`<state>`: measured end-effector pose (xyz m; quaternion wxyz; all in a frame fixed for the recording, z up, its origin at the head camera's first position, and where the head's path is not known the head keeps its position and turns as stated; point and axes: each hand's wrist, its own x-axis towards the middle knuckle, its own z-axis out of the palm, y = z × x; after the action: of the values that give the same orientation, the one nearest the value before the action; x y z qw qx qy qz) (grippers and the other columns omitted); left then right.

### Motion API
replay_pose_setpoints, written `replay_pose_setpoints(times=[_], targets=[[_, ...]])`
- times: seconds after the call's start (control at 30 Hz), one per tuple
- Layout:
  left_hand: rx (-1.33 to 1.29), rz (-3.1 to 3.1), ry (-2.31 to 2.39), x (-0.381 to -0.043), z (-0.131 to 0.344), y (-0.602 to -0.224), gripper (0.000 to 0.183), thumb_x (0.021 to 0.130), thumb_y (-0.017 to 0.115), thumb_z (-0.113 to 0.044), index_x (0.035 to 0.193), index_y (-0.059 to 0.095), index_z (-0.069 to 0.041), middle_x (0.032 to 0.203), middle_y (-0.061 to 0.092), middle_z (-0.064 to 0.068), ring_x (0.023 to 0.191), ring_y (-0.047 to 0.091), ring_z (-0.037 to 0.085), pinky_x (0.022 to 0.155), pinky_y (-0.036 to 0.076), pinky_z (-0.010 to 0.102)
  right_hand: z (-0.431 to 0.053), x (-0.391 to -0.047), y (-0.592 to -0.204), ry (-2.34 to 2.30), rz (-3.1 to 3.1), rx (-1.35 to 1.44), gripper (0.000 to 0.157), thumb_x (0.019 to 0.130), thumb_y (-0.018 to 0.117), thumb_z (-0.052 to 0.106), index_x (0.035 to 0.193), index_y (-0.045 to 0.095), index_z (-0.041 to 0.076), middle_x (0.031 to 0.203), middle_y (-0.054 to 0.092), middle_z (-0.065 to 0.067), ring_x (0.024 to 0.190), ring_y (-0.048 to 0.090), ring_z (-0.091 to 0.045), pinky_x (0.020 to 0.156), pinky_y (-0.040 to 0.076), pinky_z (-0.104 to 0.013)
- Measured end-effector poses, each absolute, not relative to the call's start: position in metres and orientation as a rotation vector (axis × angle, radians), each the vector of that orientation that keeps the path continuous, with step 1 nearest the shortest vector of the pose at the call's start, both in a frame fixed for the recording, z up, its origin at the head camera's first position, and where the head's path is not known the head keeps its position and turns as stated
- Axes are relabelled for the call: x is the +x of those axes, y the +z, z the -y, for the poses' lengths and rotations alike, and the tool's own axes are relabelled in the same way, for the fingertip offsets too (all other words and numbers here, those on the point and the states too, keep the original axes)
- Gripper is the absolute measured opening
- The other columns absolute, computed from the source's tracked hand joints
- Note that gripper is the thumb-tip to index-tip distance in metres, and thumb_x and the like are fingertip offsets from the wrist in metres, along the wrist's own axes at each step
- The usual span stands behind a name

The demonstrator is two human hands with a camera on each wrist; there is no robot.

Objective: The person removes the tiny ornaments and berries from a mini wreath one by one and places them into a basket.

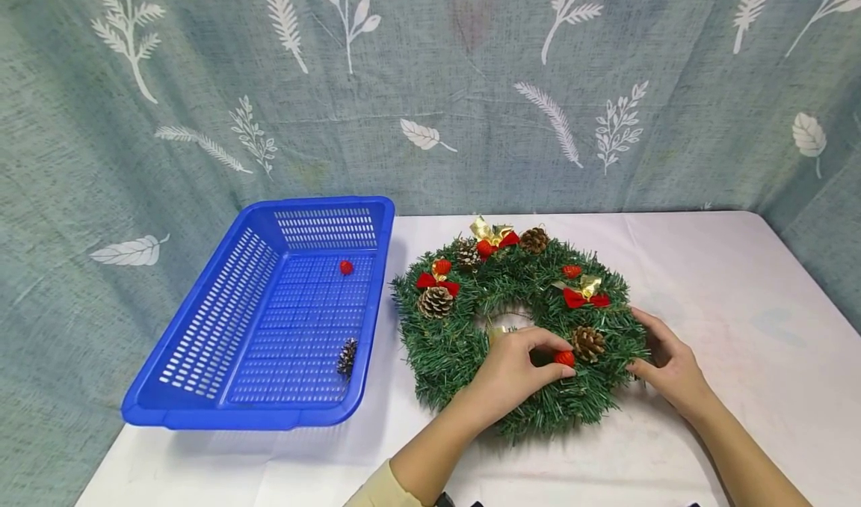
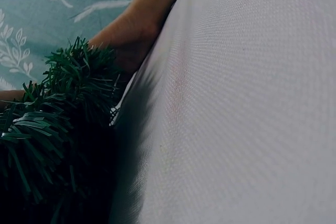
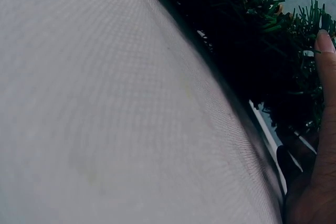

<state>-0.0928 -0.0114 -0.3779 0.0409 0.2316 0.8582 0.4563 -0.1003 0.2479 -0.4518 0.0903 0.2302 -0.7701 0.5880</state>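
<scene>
Pinching red ball [image 1: 564, 359] between nearly closed thumb and forefinger of left hand [image 1: 513, 366], just beside pinecone [image 1: 588, 343]. Gripping edge of wreath [image 1: 447, 354] between parted thumb and fingers of right hand [image 1: 678, 372].

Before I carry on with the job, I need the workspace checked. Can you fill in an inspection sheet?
Surface: pale cloth, in view on both sides of the wreath.
Job's things: green wreath lying flat, bearing pine cones and red-and-gold bows; blue basket on its left, with a red ornament and a dark pine cone inside.
Clutter: nothing seen.
Grippers: left hand pinches a small red piece at the wreath; right hand holds the wreath's right edge.
Cables: none clearly seen; small dark parts at the head view's bottom edge cannot be identified.
Surroundings: grey-green leaf-patterned curtain behind.
</scene>
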Motion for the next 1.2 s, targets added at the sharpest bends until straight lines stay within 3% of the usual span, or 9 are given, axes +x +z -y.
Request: replay_pose_setpoints(times=[0.1, 0.2, 0.33, 0.67, 1.2], targets=[[0.722, -2.614, 1.443, -0.093, 0.011, -0.378, 0.025, 0.080, 0.076, -0.025, 0.104, 0.072, -0.019, 0.099, 0.069, -0.011, 0.085, 0.059, -0.007, 0.106, 0.035, 0.042, -0.248, -0.100, -0.452, 1.763, 2.275, 0.691, 0.076, 0.076, 0.059, -0.022, 0.144, 0.030, -0.004, 0.142, 0.034, 0.021, 0.132, 0.024, 0.012, 0.101, 0.027, -0.004], [0.704, -2.555, 1.514, -0.093, 0.012, -0.377, 0.024, 0.080, 0.076, -0.022, 0.103, 0.072, -0.016, 0.097, 0.069, -0.008, 0.081, 0.059, -0.006, 0.089, 0.047, 0.023, -0.247, -0.101, -0.452, 1.777, 2.258, 0.693, 0.077, 0.075, 0.059, -0.023, 0.144, 0.031, -0.004, 0.142, 0.035, 0.020, 0.131, 0.026, 0.012, 0.100, 0.028, -0.004], [0.652, -2.464, 1.586, -0.092, 0.012, -0.375, 0.024, 0.078, 0.077, -0.020, 0.102, 0.072, -0.015, 0.096, 0.068, -0.008, 0.081, 0.059, -0.005, 0.073, 0.050, 0.014, -0.246, -0.101, -0.452, 1.794, 2.236, 0.693, 0.078, 0.074, 0.059, -0.023, 0.144, 0.033, -0.002, 0.141, 0.037, 0.019, 0.130, 0.030, 0.011, 0.099, 0.029, -0.004], [0.727, -2.528, 1.622, -0.088, 0.013, -0.369, 0.024, 0.078, 0.078, -0.022, 0.101, 0.072, -0.018, 0.099, 0.068, -0.012, 0.090, 0.058, -0.003, 0.081, 0.049, 0.017, -0.247, -0.101, -0.452, 1.780, 2.260, 0.675, 0.077, 0.075, 0.061, -0.021, 0.144, 0.032, -0.003, 0.142, 0.036, 0.020, 0.130, 0.029, 0.012, 0.099, 0.030, -0.004], [0.782, -2.530, 1.772, -0.086, 0.016, -0.358, 0.026, 0.077, 0.079, -0.023, 0.100, 0.073, -0.016, 0.098, 0.065, -0.009, 0.091, 0.056, 0.000, 0.084, 0.050, 0.025, -0.247, -0.102, -0.452, 1.730, 2.279, 0.669, 0.078, 0.074, 0.061, -0.021, 0.145, 0.033, -0.001, 0.141, 0.036, 0.021, 0.129, 0.030, 0.012, 0.096, 0.031, -0.003]])
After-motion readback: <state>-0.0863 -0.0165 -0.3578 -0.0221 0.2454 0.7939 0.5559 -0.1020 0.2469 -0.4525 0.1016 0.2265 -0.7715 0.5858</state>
